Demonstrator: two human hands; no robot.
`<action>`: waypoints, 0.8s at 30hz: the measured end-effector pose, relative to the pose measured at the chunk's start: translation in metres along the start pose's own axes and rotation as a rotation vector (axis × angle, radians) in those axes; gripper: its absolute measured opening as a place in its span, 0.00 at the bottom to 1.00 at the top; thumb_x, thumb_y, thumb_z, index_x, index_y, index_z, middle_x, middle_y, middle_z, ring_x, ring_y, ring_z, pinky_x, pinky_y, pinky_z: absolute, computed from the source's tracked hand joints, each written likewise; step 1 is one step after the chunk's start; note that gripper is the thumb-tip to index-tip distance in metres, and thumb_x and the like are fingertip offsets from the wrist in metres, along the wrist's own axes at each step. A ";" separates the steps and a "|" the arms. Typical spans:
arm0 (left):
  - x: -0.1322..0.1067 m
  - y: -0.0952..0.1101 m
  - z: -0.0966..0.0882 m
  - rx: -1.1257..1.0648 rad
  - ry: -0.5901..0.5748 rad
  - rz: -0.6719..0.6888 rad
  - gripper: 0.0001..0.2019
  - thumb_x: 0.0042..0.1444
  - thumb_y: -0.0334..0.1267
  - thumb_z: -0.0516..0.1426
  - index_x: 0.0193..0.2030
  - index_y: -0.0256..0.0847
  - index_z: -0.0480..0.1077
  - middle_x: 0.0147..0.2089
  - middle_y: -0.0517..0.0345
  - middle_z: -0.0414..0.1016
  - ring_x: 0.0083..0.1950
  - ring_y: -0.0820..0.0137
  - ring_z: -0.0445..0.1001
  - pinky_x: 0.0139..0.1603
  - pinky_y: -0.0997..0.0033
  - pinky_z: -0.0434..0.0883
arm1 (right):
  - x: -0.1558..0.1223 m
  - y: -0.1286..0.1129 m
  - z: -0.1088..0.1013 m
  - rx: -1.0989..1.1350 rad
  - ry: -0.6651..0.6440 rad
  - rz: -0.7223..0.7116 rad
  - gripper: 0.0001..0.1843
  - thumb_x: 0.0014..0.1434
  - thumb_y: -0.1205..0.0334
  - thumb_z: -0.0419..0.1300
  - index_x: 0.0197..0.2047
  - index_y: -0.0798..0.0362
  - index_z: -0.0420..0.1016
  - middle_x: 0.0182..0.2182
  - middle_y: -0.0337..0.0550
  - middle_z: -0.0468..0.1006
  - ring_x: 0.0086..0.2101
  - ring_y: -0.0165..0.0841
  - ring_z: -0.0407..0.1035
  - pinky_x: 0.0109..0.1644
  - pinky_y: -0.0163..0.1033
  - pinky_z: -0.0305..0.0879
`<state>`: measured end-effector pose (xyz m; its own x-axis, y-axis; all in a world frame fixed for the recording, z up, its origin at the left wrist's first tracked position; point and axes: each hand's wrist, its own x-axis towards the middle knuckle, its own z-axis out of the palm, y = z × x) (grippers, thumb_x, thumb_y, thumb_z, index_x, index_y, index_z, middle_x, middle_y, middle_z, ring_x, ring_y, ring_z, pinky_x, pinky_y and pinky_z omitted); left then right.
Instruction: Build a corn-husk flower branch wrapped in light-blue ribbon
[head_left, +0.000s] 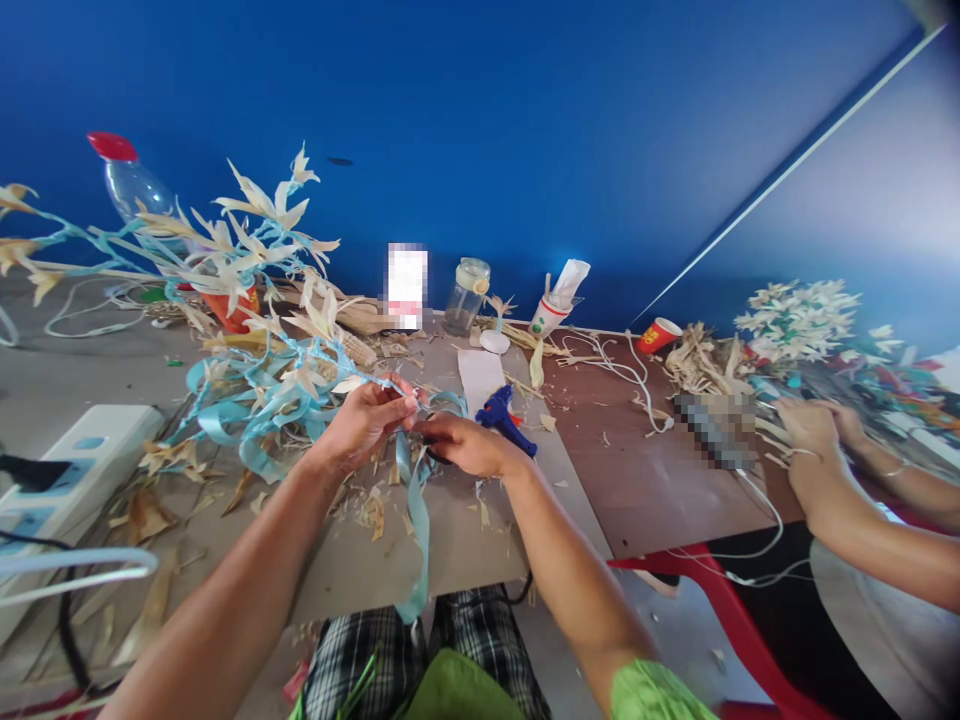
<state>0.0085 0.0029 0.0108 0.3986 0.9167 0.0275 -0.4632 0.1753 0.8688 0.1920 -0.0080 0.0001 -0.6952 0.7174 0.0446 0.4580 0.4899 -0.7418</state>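
My left hand [373,418] is closed, thumb and fingers pinching the end of a light-blue wrapped stem [319,350] near the table's front. That stem belongs to a branch of pale dried-husk flowers [304,380]. Close beside it, my right hand [469,446] has its fingers curled, and a dark thing shows under them; I cannot make out what it is. A light-blue ribbon [417,530] hangs from between my hands over the table edge. Just right of my right hand lies a blue glue gun [506,420]. More loops of blue ribbon [259,455] lie to the left.
A white power strip [90,470] lies at left. Behind stand a flower arrangement [255,215], a glass jar [466,298] and a paper cup [550,315]. Husk scraps [371,515] litter the table. At right, another person's hands [814,425] work near white flowers [799,320].
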 end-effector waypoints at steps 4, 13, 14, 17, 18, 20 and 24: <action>0.002 -0.001 -0.001 -0.002 0.006 0.012 0.12 0.44 0.34 0.65 0.35 0.37 0.68 0.31 0.59 0.73 0.24 0.79 0.66 0.29 0.75 0.63 | -0.001 0.002 0.004 -0.059 0.069 0.084 0.22 0.57 0.72 0.53 0.54 0.49 0.70 0.44 0.45 0.72 0.45 0.34 0.66 0.52 0.41 0.59; 0.001 -0.001 0.002 0.035 0.026 0.000 0.16 0.42 0.35 0.66 0.39 0.37 0.70 0.28 0.60 0.72 0.23 0.79 0.64 0.26 0.76 0.61 | 0.005 -0.012 0.022 -0.155 0.200 0.194 0.13 0.62 0.65 0.50 0.45 0.51 0.73 0.36 0.44 0.67 0.39 0.33 0.63 0.46 0.38 0.60; 0.002 -0.001 0.003 0.039 0.031 0.000 0.16 0.41 0.36 0.66 0.38 0.37 0.70 0.26 0.60 0.71 0.22 0.78 0.64 0.26 0.75 0.61 | 0.005 -0.013 0.022 -0.111 0.267 0.195 0.13 0.62 0.64 0.49 0.43 0.53 0.74 0.35 0.44 0.67 0.38 0.33 0.63 0.45 0.38 0.60; 0.002 -0.002 0.003 0.052 0.044 0.007 0.15 0.42 0.36 0.66 0.36 0.37 0.68 0.24 0.62 0.70 0.22 0.78 0.63 0.26 0.75 0.60 | 0.007 -0.011 0.017 0.230 0.517 0.259 0.19 0.63 0.55 0.46 0.35 0.54 0.74 0.28 0.41 0.67 0.29 0.30 0.62 0.35 0.36 0.61; 0.003 -0.003 0.003 0.061 0.050 0.007 0.15 0.42 0.36 0.66 0.36 0.38 0.68 0.25 0.62 0.70 0.22 0.78 0.63 0.26 0.75 0.60 | 0.006 -0.010 0.014 0.383 0.571 0.282 0.23 0.63 0.50 0.43 0.34 0.55 0.73 0.25 0.40 0.66 0.25 0.29 0.60 0.31 0.35 0.59; 0.003 -0.004 0.003 0.103 0.076 0.009 0.15 0.42 0.37 0.66 0.36 0.38 0.67 0.26 0.62 0.71 0.23 0.78 0.63 0.26 0.76 0.59 | 0.003 -0.010 0.007 0.616 0.601 0.278 0.28 0.62 0.43 0.42 0.32 0.56 0.73 0.22 0.39 0.65 0.22 0.27 0.57 0.26 0.34 0.55; 0.006 -0.008 0.003 0.243 0.111 0.010 0.15 0.42 0.38 0.66 0.34 0.37 0.68 0.23 0.64 0.69 0.23 0.77 0.63 0.25 0.76 0.59 | -0.003 -0.016 0.002 0.562 0.528 0.246 0.20 0.54 0.44 0.56 0.28 0.55 0.70 0.18 0.33 0.61 0.21 0.25 0.55 0.26 0.32 0.52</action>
<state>0.0170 0.0063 0.0059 0.2990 0.9542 -0.0060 -0.2582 0.0869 0.9622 0.1858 -0.0191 0.0100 -0.1933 0.9802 0.0422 0.1189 0.0661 -0.9907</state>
